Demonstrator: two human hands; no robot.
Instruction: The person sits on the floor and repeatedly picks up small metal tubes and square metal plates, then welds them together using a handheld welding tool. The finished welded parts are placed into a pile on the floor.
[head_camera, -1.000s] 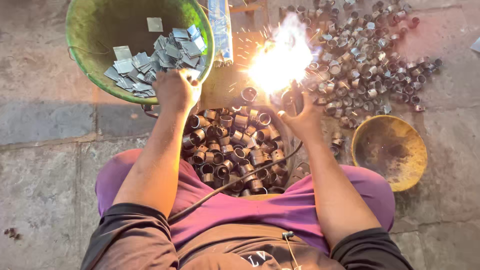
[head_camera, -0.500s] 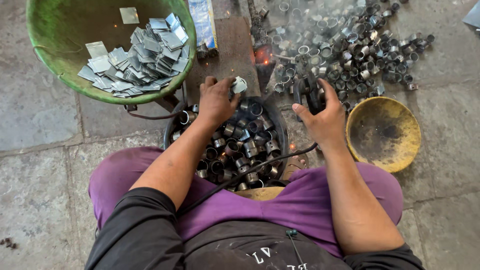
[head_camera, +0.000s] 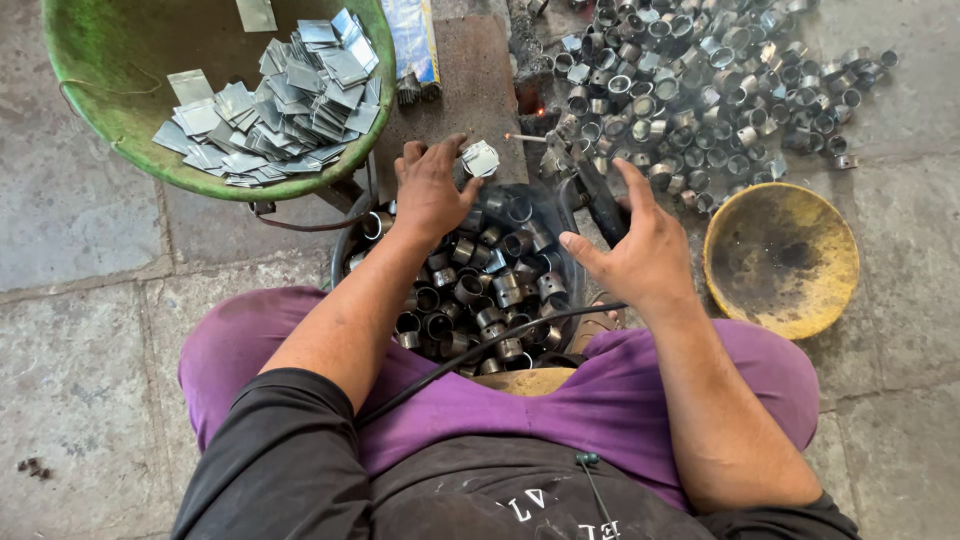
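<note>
Left hand pinches a small square plate; right hand grips the electrode holder — best keep that rod tip steady.

A small metal workshop, set up on a stone floor of grey slabs. Shown by the dark pan at the centre, filled with short steel rings. Up and left of the pan, a green bowl heaped with cut steel squares. Up and right of the pan, a loose pile of finished rings spread over the floor. Right of the pan, a scorched yellow bowl. Just above the pan, a burnt, sooty work plate with a glowing rod tip. Across the pan, a black cable and welding holder.
</note>
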